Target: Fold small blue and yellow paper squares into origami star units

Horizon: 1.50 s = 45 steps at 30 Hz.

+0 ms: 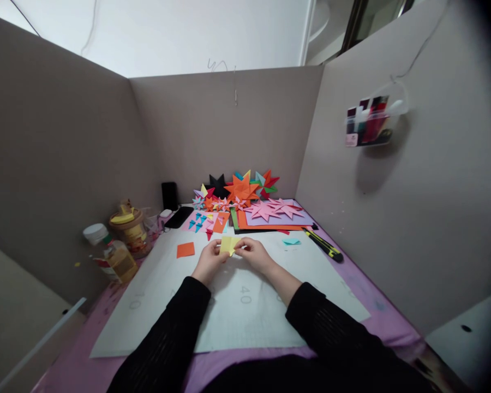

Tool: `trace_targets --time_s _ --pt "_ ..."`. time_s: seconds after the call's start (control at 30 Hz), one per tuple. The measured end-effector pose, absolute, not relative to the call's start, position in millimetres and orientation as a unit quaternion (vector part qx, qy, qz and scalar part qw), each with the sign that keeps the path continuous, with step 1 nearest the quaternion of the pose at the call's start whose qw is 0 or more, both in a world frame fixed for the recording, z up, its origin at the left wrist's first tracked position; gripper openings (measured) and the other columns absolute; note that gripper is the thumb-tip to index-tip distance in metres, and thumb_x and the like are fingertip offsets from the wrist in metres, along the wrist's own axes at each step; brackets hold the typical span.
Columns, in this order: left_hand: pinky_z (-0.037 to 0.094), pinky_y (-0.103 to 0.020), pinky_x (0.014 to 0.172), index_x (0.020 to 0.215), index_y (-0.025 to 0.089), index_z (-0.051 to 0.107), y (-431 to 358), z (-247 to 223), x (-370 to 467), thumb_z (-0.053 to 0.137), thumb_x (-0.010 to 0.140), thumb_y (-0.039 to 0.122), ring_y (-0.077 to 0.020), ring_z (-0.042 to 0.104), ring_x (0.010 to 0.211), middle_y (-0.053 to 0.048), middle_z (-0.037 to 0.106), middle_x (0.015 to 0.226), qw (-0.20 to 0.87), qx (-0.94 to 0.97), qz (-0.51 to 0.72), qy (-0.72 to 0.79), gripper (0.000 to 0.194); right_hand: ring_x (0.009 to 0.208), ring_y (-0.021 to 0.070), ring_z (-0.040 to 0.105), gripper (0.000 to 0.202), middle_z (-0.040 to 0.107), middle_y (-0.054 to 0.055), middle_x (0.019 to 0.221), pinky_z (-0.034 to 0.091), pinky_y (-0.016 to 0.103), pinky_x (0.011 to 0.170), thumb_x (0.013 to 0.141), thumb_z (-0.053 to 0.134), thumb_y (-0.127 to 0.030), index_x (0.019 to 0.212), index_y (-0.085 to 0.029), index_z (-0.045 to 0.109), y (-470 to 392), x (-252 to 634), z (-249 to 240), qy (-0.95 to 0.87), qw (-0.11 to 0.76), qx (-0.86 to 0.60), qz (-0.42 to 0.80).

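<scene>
Between my two hands is a small yellow square of paper (228, 244), creased down its middle and held up just above the white mat. My left hand (210, 261) pinches its left side and lower edge. At its right side, my right hand (253, 254) grips the paper between thumb and fingertips. An orange paper square (185, 250) lies flat on the mat to the left of my left hand. Off to the right of my right hand rests a folded turquoise piece of paper (291, 241).
Paper stars (242, 189) stand along the back wall, with pink stars (265, 210) on stacked coloured sheets. A yellow-black utility knife (324, 245) lies at right. Left are a glue bottle (114, 259), a tub (129, 229) and a phone (179, 217). Partition walls enclose the table.
</scene>
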<state>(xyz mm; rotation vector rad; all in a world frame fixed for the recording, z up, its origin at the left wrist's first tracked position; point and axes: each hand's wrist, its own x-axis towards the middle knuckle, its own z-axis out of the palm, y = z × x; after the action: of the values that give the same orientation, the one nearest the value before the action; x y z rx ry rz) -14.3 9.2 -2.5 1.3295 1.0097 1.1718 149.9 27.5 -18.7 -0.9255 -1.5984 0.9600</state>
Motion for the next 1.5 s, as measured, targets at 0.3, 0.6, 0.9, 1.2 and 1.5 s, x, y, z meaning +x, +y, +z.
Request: trace_targets --time_s 0.3,0.6,0.9,1.2,1.5 --pt "0.042 -0.020 0.055 0.099 0.013 0.054 8.1 -2.1 -12.0 0.071 0.060 0.021 -0.0126 0.060 0.061 -0.005 0.067 0.075 0.542 0.536 0.495 0.417 0.044 0.061 0.0130 0.054 0.013 0.060 0.000 0.067 0.042 0.024 0.059 0.066 0.064 -0.028 0.066 -0.016 0.060 26.4 150.5 -17.6 -0.640 0.520 -0.372 0.426" --pt "0.043 -0.021 0.054 0.101 0.012 0.054 8.9 -11.2 -11.8 0.074 0.060 0.029 -0.0140 0.061 0.060 -0.007 0.067 0.074 0.531 0.558 0.478 0.421 0.049 0.054 0.0107 0.048 0.011 0.054 -0.002 0.058 0.037 0.022 0.053 0.064 0.062 -0.025 0.060 -0.016 0.056 25.0 148.8 -16.4 -0.631 0.526 -0.384 0.421" --pt "0.046 -0.022 0.055 0.094 0.012 0.057 6.0 -8.8 -5.9 0.074 0.059 0.028 -0.0155 0.062 0.062 -0.006 0.067 0.071 0.519 0.551 0.473 0.451 0.042 0.051 0.0096 0.044 0.009 0.049 -0.004 0.055 0.035 0.021 0.050 0.062 0.056 -0.020 0.057 -0.017 0.049 22.2 141.5 -16.5 -0.621 0.536 -0.404 0.405" --pt "0.045 -0.021 0.053 0.092 0.012 0.059 5.3 -10.3 -2.7 0.075 0.058 0.027 -0.0146 0.062 0.059 -0.005 0.068 0.070 0.530 0.534 0.476 0.455 0.041 0.052 0.0099 0.043 0.007 0.048 -0.004 0.055 0.034 0.021 0.048 0.061 0.053 -0.019 0.058 -0.018 0.047 19.1 139.7 -13.0 -0.626 0.533 -0.427 0.376" --pt "0.044 -0.021 0.047 0.091 0.010 0.058 6.2 -12.9 1.5 0.074 0.057 0.025 -0.0141 0.060 0.055 -0.004 0.066 0.069 0.516 0.531 0.487 0.463 0.040 0.052 0.0105 0.043 0.005 0.047 -0.005 0.055 0.033 0.022 0.049 0.061 0.050 -0.017 0.058 -0.019 0.046 15.2 137.3 -9.1 -0.636 0.528 -0.449 0.339"
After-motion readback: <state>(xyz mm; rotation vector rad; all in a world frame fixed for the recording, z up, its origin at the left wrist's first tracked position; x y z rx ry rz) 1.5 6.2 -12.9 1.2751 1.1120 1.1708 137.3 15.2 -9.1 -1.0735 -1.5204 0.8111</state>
